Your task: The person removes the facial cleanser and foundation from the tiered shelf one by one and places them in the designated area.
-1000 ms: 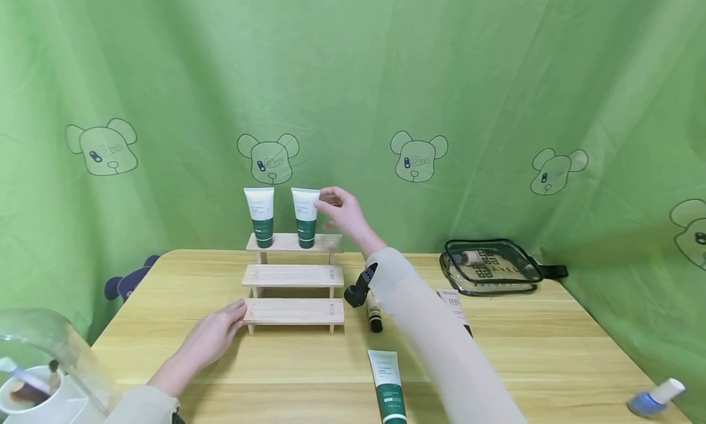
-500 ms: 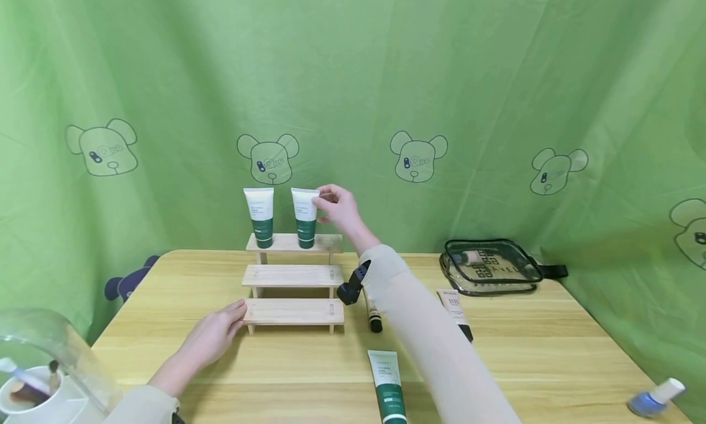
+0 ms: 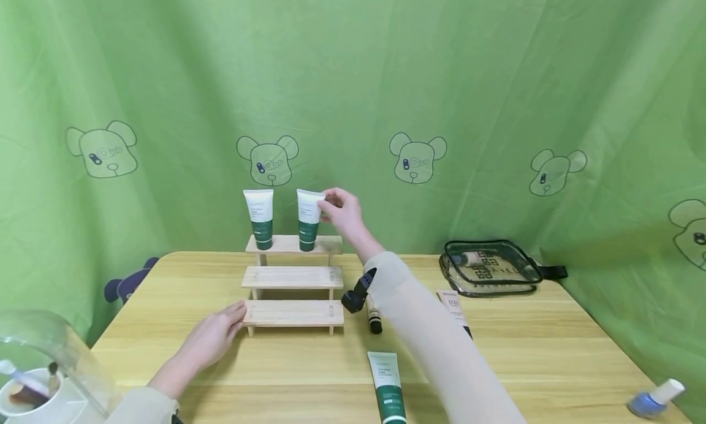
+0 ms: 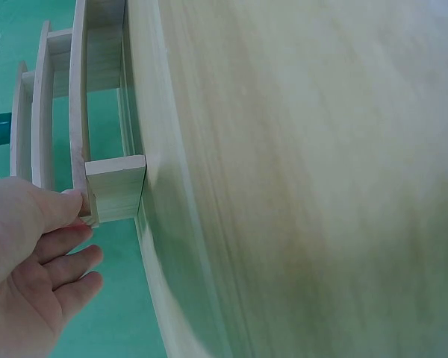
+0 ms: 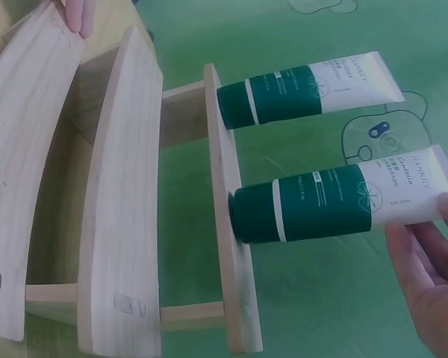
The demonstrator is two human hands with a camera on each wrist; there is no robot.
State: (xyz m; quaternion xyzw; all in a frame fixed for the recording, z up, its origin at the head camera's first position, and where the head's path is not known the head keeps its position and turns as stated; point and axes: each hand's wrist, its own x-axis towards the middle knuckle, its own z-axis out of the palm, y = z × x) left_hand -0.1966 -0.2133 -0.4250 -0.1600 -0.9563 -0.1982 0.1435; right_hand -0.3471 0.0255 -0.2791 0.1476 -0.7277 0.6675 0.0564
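A three-tier wooden display stand [image 3: 292, 277] stands on the table. Two white-and-green squeeze tubes are on its top step: the left tube [image 3: 261, 219] is upright, and the right tube [image 3: 309, 219] leans slightly to the right. Thumb and fingers of my right hand [image 3: 343, 214] pinch the right tube near its white crimped end, also visible in the right wrist view. My left hand [image 3: 215, 335] grips the left end of the lowest step, its thumb on the board's edge in the left wrist view [image 4: 30, 253]. A third such tube [image 3: 388, 384] lies flat in front.
A dark-capped tube [image 3: 375, 320] lies by the stand, partly behind my right wrist. A BB cream tube [image 3: 453, 307] and a clear zip pouch [image 3: 491, 283] are at right. A blue nail polish bottle [image 3: 651, 402] and a white brush holder [image 3: 60, 405] sit near the front corners.
The right tube on the top step has shifted a little to the right and tilted, with my right hand pinching it. My left hand stays on the stand.
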